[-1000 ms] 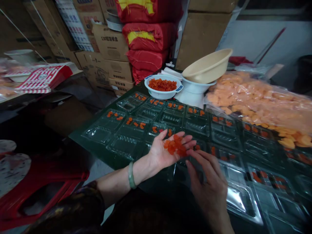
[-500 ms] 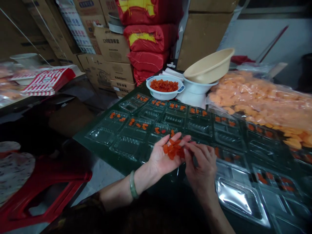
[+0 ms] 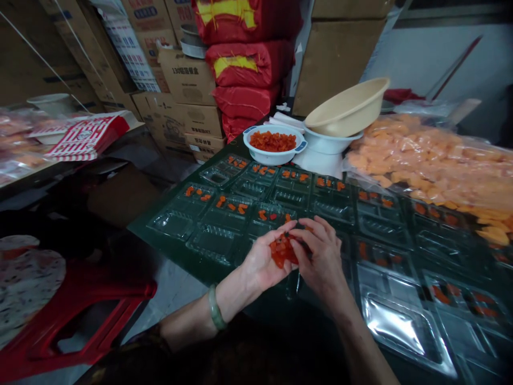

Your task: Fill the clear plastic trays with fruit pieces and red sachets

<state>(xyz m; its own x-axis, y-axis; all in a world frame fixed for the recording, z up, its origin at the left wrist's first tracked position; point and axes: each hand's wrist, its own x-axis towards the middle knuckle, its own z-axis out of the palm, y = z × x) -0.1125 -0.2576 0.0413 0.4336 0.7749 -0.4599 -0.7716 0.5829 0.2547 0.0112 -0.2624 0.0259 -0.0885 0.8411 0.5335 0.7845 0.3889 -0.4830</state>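
My left hand (image 3: pixel 262 260) is cupped palm up over the dark green table, holding a small heap of orange-red candied pieces (image 3: pixel 281 251). My right hand (image 3: pixel 320 256) lies over the heap with its fingertips pinched into the pieces. Below both hands sit rows of clear plastic compartment trays (image 3: pixel 224 214); several compartments hold a few orange pieces each. A white bowl with blue handles (image 3: pixel 274 144), full of the same pieces, stands at the far end of the trays.
A tan basin (image 3: pixel 348 107) rests tilted on a white one. A large plastic bag of pale orange slices (image 3: pixel 433 160) fills the right. Cardboard boxes (image 3: pixel 188 75) and red sacks (image 3: pixel 248 64) are stacked behind. A red stool (image 3: pixel 84 315) stands at lower left.
My right hand has moved up and left from beside the heap onto it, and its fingers have closed into the pieces. My left hand's fingers have curled in slightly.
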